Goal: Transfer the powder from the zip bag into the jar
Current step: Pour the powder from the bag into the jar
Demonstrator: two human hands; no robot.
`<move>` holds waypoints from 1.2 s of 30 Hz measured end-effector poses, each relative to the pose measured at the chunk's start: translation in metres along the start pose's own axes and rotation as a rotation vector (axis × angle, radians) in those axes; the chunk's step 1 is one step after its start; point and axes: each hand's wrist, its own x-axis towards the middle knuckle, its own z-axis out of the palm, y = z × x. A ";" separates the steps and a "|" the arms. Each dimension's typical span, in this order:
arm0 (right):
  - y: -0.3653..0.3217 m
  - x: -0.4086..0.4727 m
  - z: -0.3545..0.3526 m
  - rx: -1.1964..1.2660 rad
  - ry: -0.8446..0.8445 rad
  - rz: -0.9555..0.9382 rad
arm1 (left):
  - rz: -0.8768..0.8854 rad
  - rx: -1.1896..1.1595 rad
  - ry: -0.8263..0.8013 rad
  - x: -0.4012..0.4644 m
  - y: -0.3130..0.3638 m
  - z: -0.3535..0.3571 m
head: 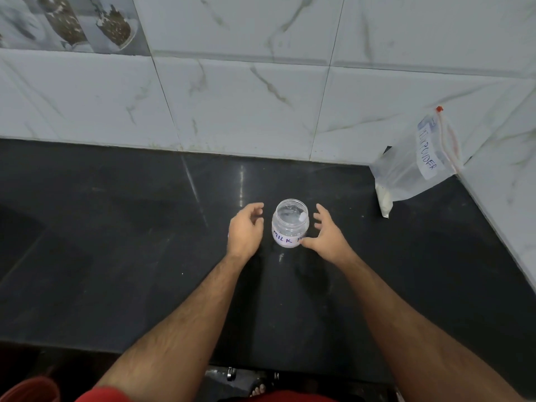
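Head view, mid-frame: clear jar point(290, 223) with white "MILK" label stood upright on black countertop point(116, 242), lid apparently on, little or nothing visible inside; flanked by left hand point(245, 229) just left, fingers loosely curled, holding nothing, apart from jar, and right hand point(326, 235) just right, fingers spread, thumb tip at or touching label's lower edge, no grip. Right edge of frame: zip bag point(414, 166) with red slider and handwritten label leaned into tiled wall point(261, 91) corner, well apart from jar, white powder point(384, 200) settled in lowest corner.
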 end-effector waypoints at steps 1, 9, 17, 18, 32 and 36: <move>-0.001 0.000 -0.007 -0.010 0.033 -0.011 | 0.036 -0.009 0.048 -0.001 0.007 0.000; -0.034 0.012 -0.099 -0.119 0.481 -0.251 | 0.238 -0.139 0.049 0.004 0.094 0.040; -0.049 0.021 -0.234 -0.261 0.759 -0.343 | 0.308 -0.107 -0.087 0.015 0.180 0.131; -0.049 0.024 -0.249 -0.265 0.781 -0.329 | 0.316 -0.087 -0.101 0.016 0.189 0.141; -0.021 0.091 -0.340 0.097 0.401 0.220 | 0.146 -0.019 -0.178 0.043 0.265 0.230; -0.020 0.098 -0.341 0.112 0.393 0.195 | 0.129 0.011 -0.158 0.043 0.277 0.239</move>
